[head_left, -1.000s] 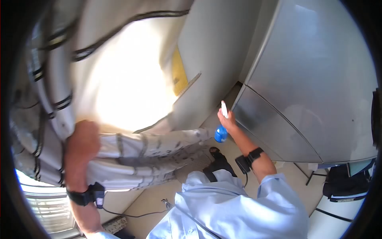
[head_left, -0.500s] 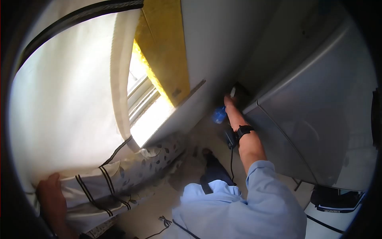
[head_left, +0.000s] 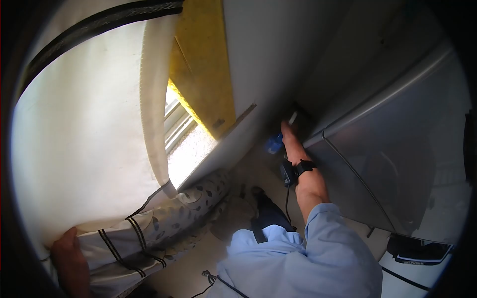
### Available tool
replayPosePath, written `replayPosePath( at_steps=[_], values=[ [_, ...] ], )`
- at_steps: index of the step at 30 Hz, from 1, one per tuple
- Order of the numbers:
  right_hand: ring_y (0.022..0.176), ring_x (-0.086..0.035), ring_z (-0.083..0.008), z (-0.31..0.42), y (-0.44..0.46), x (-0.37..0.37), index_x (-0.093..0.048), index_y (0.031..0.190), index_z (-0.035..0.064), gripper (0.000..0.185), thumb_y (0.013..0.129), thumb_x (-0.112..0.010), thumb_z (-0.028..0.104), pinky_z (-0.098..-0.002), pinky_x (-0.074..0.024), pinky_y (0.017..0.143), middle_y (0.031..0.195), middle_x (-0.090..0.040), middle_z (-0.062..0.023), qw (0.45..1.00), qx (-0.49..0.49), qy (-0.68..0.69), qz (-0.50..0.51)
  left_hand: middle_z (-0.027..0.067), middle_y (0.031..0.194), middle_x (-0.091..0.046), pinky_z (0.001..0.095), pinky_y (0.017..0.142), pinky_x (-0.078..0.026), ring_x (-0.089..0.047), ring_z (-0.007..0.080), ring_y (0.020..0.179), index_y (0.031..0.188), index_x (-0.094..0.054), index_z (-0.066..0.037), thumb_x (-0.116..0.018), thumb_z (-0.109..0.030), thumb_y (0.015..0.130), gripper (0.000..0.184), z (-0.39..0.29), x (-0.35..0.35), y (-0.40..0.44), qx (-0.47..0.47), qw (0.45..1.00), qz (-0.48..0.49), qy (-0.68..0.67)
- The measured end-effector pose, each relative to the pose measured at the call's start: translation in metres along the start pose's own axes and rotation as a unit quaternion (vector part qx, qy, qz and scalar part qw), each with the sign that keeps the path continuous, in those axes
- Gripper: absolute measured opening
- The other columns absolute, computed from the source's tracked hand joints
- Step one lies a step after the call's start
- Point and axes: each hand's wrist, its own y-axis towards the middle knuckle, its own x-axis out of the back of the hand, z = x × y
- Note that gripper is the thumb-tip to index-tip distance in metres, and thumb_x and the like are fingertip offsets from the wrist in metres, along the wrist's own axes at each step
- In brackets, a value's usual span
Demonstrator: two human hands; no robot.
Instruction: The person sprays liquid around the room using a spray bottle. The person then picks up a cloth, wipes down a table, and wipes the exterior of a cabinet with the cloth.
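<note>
My right hand reaches down into the dark corner between the wall and a silver-grey appliance. It is closed around the upper part of what looks like a blue spray bottle, with a white tip showing above my fingers. At the lower left, my left hand rests against the end of a pale padded roll with a leaf pattern, banded by dark double stripes. Its fingers are mostly hidden, so their grip does not show.
A pale curtain hangs at the left beside a bright window opening. A yellow panel stands above the sill. Cords run near my body, and a black case lies at the lower right.
The view has shifted slightly. My right hand stays in the corner, and the white tip above it is tilted more to the right. My left hand keeps its place at the roll's end.
</note>
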Motion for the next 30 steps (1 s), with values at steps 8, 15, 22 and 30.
replayPosePath(
  at_steps=[8,15,22,30],
  values=[
    [0.093,-0.064,-0.0222,-0.039,0.029,-0.017,-0.062,0.111,-0.0049,0.041,0.08,-0.064,0.022,-0.039,-0.0488,0.083,0.105,-0.066,-0.0155,0.997,0.038,0.025,-0.06,0.019,0.098,-0.061,0.0446,0.088,-0.043,-0.057,0.0365,0.095,0.113,-0.066,-0.004,-0.056,-0.011,0.093,0.024,-0.022,0.012,-0.002,0.044,0.998,0.026,0.023],
    [0.11,-0.062,-0.0301,-0.058,0.009,-0.003,-0.058,0.122,-0.0034,0.049,0.083,-0.063,0.026,-0.0399,-0.0463,0.093,0.121,-0.063,-0.0196,0.996,-0.021,-0.05,0.065,0.017,0.103,-0.062,0.0423,0.092,-0.042,-0.057,0.0339,0.101,0.117,-0.064,-0.004,-0.055,-0.013,0.095,0.025,-0.024,0.019,0.0,-0.001,0.998,0.044,0.047],
    [0.084,-0.064,-0.0246,-0.069,-0.039,-0.004,-0.061,0.104,-0.0038,0.041,0.081,-0.069,0.029,-0.0392,-0.0495,0.076,0.091,-0.067,-0.014,0.994,-0.015,-0.104,0.01,0.0162,0.104,-0.062,0.0415,0.092,-0.042,-0.056,0.0331,0.102,0.119,-0.063,-0.005,-0.055,-0.014,0.096,0.025,-0.019,0.021,0.0,-0.04,0.997,0.033,0.052],
    [0.072,-0.06,-0.0205,-0.104,-0.027,-0.015,-0.062,0.099,-0.0037,0.041,0.079,-0.071,0.031,-0.0381,-0.0493,0.068,0.081,-0.063,-0.0096,0.997,-0.02,-0.004,0.078,0.0184,0.103,-0.062,0.0428,0.092,-0.043,-0.057,0.0352,0.1,0.118,-0.063,-0.003,-0.055,-0.012,0.096,0.026,-0.023,0.025,0.002,-0.026,0.997,0.052,0.044]
  ],
)
